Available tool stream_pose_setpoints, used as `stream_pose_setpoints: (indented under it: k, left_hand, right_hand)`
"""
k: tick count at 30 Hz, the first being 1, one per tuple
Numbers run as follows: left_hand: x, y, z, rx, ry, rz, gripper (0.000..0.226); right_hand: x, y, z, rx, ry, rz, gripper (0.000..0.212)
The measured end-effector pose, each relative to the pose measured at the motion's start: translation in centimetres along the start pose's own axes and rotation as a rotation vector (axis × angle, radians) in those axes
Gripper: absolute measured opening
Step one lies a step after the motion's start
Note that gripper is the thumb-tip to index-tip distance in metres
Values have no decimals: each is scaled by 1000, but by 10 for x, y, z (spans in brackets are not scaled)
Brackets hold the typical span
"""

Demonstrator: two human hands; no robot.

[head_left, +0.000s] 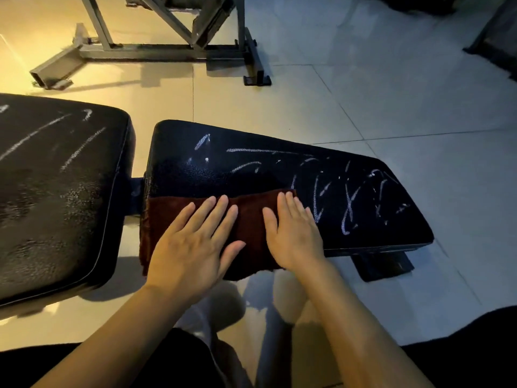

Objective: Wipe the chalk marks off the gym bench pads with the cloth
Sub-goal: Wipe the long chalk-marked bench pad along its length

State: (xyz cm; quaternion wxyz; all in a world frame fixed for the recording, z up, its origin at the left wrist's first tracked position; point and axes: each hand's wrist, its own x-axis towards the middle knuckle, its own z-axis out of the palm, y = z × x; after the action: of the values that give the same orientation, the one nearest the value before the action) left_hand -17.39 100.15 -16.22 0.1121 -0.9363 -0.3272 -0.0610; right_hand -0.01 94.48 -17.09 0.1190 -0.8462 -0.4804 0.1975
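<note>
Straight, spread fingers (215, 208) of the left hand (190, 247) and right hand (293, 233) press flat on the dark red cloth (251, 219), gripping nothing. It drapes over the near left edge of the right bench pad (279, 169), whose chalk marks (347, 203) streak rightward. Another marked pad (56, 177) sits left.

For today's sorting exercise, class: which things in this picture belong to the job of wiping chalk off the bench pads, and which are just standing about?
Part of the job:
dark red cloth
right pad, chalk-marked
left pad, chalk-marked
left hand, flat on the cloth
right hand, flat on the cloth

Just standing about:
grey metal frame
tiled floor
</note>
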Motion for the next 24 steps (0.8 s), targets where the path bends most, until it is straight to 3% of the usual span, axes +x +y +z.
stream_pose_setpoints:
  k: [8, 15, 19, 24]
  left_hand:
    - [10, 7, -3, -22, -28, -20, 60]
    - [15, 8, 0, -13, -37, -40, 60]
    - [16, 8, -1, -26, -71, -36, 60]
    - [14, 11, 1, -34, -16, -38, 58]
  right_hand:
    - [-56, 7, -3, -11, -63, -72, 62]
    - [27, 6, -14, -15, -82, 3, 65]
    - [4, 3, -11, -6, -64, -10, 65]
    - [-56, 2, -8, -29, -104, -63, 88]
